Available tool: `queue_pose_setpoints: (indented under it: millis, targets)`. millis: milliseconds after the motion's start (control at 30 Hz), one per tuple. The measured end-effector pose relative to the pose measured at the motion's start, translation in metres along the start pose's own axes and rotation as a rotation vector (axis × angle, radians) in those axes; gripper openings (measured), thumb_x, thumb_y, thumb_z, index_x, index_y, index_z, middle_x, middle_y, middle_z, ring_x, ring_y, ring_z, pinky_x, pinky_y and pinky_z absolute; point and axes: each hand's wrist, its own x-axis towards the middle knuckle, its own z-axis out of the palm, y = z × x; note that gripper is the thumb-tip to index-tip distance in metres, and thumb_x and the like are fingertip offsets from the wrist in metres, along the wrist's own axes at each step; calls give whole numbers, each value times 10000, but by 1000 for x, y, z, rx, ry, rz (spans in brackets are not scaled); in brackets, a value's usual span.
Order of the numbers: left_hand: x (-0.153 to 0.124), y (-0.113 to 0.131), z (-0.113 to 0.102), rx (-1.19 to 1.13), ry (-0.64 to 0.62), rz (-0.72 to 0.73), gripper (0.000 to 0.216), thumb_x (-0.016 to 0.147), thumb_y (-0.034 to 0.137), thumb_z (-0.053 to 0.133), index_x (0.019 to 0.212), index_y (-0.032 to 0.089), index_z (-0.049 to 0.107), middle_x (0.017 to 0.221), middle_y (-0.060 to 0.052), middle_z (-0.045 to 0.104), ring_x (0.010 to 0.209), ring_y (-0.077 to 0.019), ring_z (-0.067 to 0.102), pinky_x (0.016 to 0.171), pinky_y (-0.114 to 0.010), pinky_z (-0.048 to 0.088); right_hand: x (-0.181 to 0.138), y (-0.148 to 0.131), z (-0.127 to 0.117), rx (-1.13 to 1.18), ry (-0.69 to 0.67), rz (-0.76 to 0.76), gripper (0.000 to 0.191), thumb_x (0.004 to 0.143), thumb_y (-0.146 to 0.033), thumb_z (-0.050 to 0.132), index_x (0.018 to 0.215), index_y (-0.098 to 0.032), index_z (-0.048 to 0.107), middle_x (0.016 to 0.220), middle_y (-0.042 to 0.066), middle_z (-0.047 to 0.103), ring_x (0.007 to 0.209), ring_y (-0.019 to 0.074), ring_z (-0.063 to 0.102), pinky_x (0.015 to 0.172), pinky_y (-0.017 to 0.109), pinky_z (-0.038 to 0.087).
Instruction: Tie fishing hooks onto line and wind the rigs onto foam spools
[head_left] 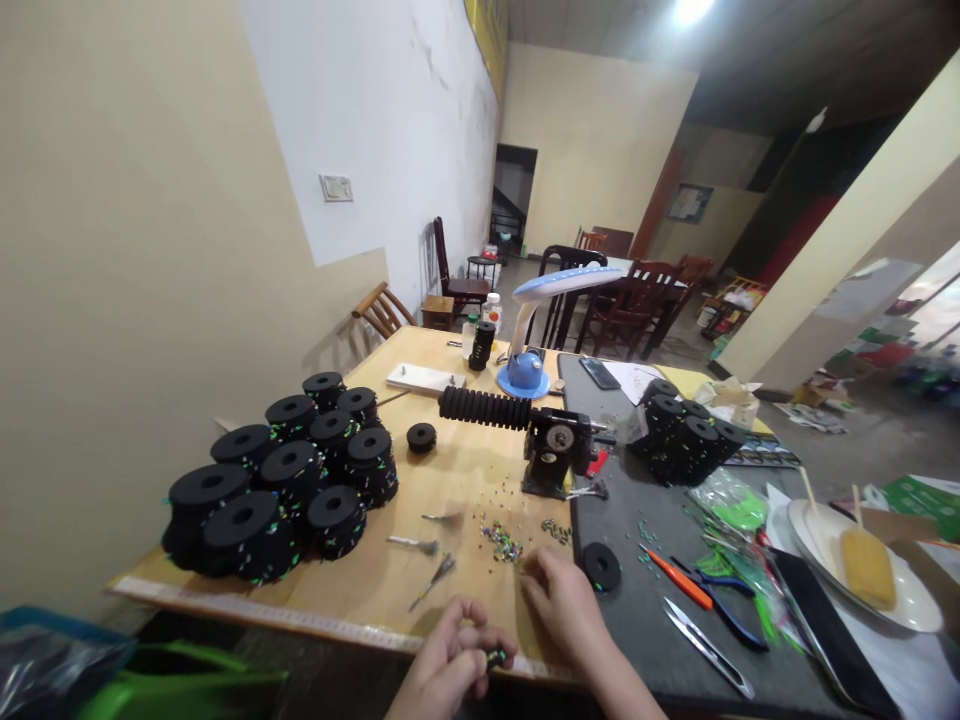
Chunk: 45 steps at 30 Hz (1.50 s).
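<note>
My left hand is curled at the table's near edge, its fingertips pinched on a small dark piece with green specks. My right hand lies on the wooden tabletop with its fingers bent down towards a scatter of tiny coloured beads; whether it grips any is hidden. A loose black foam disc sits just right of that hand. Behind the beads stands a small black winding machine carrying a row of black discs on its spindle.
Stacks of black foam spools fill the left of the table; another pile sits at the right. Metal tools, orange and blue scissors, a blue desk lamp and a plate with a yellow ice lolly lie around. Chairs stand beyond.
</note>
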Motion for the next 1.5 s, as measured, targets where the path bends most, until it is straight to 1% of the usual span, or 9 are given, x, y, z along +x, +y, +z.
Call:
queue_pose_setpoints:
  millis: [300,533,600,733,833,900,1033,1267,1500]
  targets:
    - [4,-3,0,0,12,-4,346,700,327,705,922,210,467,873,-102,737,786,-207,620,582,-251,327,10,-6,-2,-31,-54,61,156,747,-70,576,723,-210,639,751,28,657,723,190,608,635,233,380]
    - [3,-1,0,77,66,39,296,715,220,652,941,214,462,889,-88,742,763,-179,611,608,-259,356,-1,-7,-7,42,-96,20,127,833,-150,548,719,-203,573,707,18,625,690,188,593,631,250,401]
    - [2,1,2,103,72,78,286,734,220,647,957,216,468,913,-82,740,790,-183,618,659,-275,396,-14,-13,-10,122,-108,-12,152,878,-218,528,727,-206,546,709,12,607,690,180,587,633,248,422]
    - [-3,8,11,164,95,162,291,768,255,635,1006,224,470,975,-68,717,925,-226,638,799,-326,450,-41,-32,-13,559,-133,-87,188,940,-321,491,795,-210,537,861,43,631,780,185,598,676,266,472]
    - [-6,12,18,290,137,241,301,769,217,622,1027,221,466,970,-60,705,989,-238,631,876,-335,443,-52,-43,-9,819,-194,-36,267,943,-450,490,832,-212,533,929,56,610,702,161,586,545,234,479]
    - [-8,14,21,358,160,275,316,763,188,614,1038,221,461,967,-57,696,996,-235,626,899,-336,436,-54,-46,-5,903,-218,-11,308,931,-502,501,850,-208,535,950,59,596,675,150,580,527,232,483]
    - [-10,14,24,397,188,297,331,749,180,610,1037,224,453,962,-50,686,988,-228,622,899,-330,436,-54,-46,-2,901,-211,-47,297,941,-478,506,844,-200,538,922,47,589,673,142,573,613,266,493]
    - [-11,13,26,395,178,281,355,744,171,608,1051,228,439,984,-53,680,1010,-228,615,905,-326,429,-53,-49,-9,801,-190,-75,259,941,-426,498,801,-208,506,904,64,606,736,174,572,651,284,474]
    - [-10,14,27,413,165,278,359,743,175,605,1054,224,433,981,-57,682,1017,-231,611,910,-329,430,-52,-53,-16,712,-167,-89,240,922,-389,509,762,-212,490,844,55,621,687,167,577,617,268,470]
